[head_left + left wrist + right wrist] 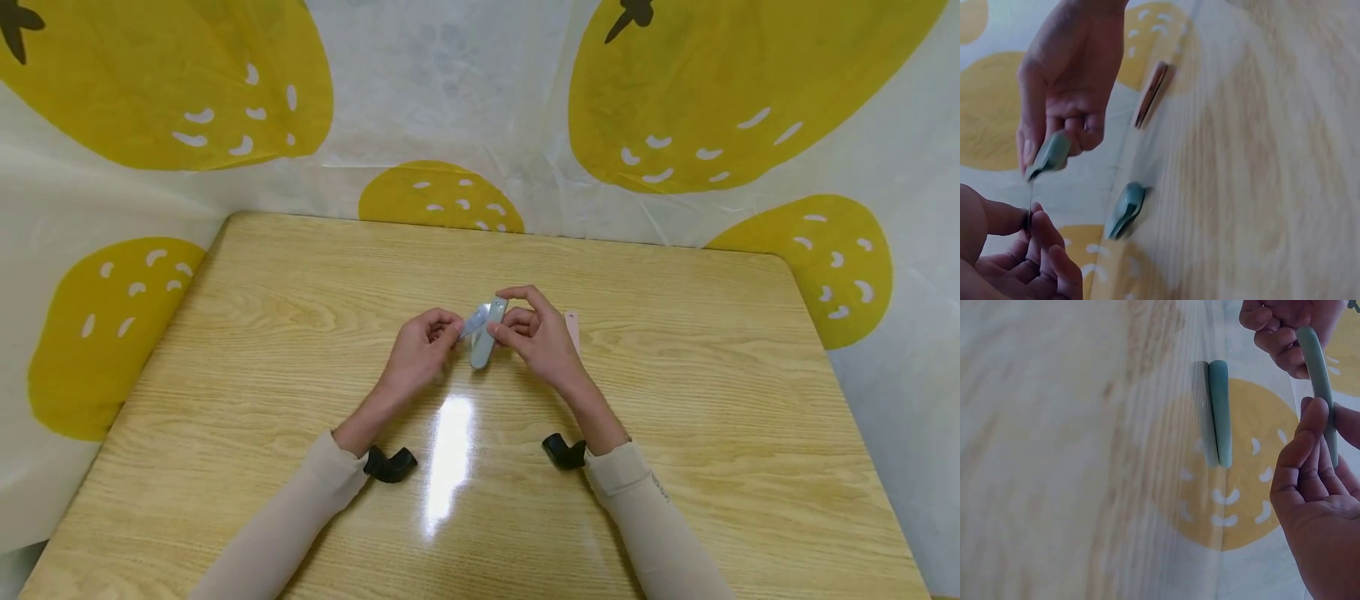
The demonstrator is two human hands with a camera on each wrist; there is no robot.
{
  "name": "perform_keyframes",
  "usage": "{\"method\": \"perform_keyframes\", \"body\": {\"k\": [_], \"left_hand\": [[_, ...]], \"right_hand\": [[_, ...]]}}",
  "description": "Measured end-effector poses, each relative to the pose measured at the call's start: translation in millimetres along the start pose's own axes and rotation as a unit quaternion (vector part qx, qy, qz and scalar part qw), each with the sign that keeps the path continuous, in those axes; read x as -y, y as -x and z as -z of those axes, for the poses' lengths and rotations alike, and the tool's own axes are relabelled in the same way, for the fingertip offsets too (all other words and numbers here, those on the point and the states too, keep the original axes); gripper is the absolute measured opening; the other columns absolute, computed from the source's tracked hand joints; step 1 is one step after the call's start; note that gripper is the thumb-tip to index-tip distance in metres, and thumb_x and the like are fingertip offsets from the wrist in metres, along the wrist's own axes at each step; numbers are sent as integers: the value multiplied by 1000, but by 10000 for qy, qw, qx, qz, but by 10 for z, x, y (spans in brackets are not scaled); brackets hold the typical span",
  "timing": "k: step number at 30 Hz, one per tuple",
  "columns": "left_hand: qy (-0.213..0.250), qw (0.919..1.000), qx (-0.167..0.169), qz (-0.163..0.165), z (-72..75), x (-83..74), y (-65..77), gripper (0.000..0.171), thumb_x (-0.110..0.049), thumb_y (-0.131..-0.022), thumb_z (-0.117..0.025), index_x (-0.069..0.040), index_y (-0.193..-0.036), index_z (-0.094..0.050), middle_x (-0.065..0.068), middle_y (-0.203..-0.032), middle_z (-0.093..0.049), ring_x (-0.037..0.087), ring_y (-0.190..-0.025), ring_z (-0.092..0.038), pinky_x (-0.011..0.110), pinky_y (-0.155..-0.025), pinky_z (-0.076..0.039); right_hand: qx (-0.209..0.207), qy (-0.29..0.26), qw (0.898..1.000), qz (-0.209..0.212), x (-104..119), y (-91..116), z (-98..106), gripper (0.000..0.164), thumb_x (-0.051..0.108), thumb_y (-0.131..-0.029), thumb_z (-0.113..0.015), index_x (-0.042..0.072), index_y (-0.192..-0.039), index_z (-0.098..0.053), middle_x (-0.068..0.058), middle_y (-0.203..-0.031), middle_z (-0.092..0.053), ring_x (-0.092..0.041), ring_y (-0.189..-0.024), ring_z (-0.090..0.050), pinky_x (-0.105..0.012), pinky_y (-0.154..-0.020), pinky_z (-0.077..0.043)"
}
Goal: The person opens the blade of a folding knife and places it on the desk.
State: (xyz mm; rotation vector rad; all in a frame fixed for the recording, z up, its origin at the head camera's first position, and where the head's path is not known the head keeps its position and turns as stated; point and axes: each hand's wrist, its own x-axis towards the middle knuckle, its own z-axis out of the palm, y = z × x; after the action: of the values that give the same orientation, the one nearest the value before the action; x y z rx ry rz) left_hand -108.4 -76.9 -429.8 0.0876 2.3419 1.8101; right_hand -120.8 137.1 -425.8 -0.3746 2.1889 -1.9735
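Observation:
A pale green folding knife is held up in front of me, its shiny blade swung partly out from the handle. My right hand grips the handle between thumb and fingers, the index finger at the rivet end. With thumb and fingers, my left hand pinches the blade. In the left wrist view the blade shows as a thin line between the left fingers and the handle. A second green knife lies on the table close by, mostly hidden behind the held one in the head view.
A pink folding knife rests on the wood-grain table, just past my right hand. Black curved pieces sit at both wrists. A white sheet with yellow fruit prints hangs behind the table and at its sides.

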Motion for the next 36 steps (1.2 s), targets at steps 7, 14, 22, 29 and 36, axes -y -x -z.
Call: {"method": "perform_keyframes", "body": {"k": [7, 14, 22, 29, 36], "left_hand": [[-309, 9995, 69, -87, 89, 5, -39, 24, -21, -108, -58, 0, -113, -69, 22, -96, -67, 17, -77, -55, 20, -62, -43], [-102, 9997, -154, -135, 64, 29, -48, 25, -22, -108, -59, 0, -113, -69, 22, -98, -67, 19, -79, -57, 20, -65, -45], [784, 9951, -515, -317, 2, 10, -74, 20, -14, -103, -67, 3, -114, -66, 27, -103, -69, 40, -91, -66, 23, -68, -53], [924, 9919, -819, -310, -28, -10, -64, 21, -15, -101, -70, 1, -113, -68, 29, -102, -69, 33, -86, -68, 23, -66, -53], [946, 9913, -876, -253, -39, -2, -52, 21, -17, -100, -71, 0, -112, -70, 27, -101, -70, 38, -89, -68, 22, -66, -53]], "right_hand": [[285, 177, 9994, -8, -5, 14, 30, 48, 1, -99, -68, -3, -143, -50, -29, -87, -67, -46, -79, -70, -51, -78, -64], [213, 59, 9998, 15, -18, 9, 32, 47, 3, -100, -67, 6, -145, -52, -17, -87, -68, -37, -77, -71, -48, -80, -64], [-44, -160, 9999, -16, 14, -17, 23, 53, 3, -101, -66, 8, -149, -44, -5, -89, -69, -13, -77, -73, -47, -84, -63], [-257, -126, 9996, -71, 17, -18, -4, 59, 6, -96, -74, 13, -147, -45, -1, -87, -70, -10, -78, -74, -46, -82, -63], [-414, -150, 9990, -11, 15, -4, -13, 59, 1, -95, -74, 2, -146, -44, 1, -87, -72, -8, -79, -75, -35, -79, -64]]}}
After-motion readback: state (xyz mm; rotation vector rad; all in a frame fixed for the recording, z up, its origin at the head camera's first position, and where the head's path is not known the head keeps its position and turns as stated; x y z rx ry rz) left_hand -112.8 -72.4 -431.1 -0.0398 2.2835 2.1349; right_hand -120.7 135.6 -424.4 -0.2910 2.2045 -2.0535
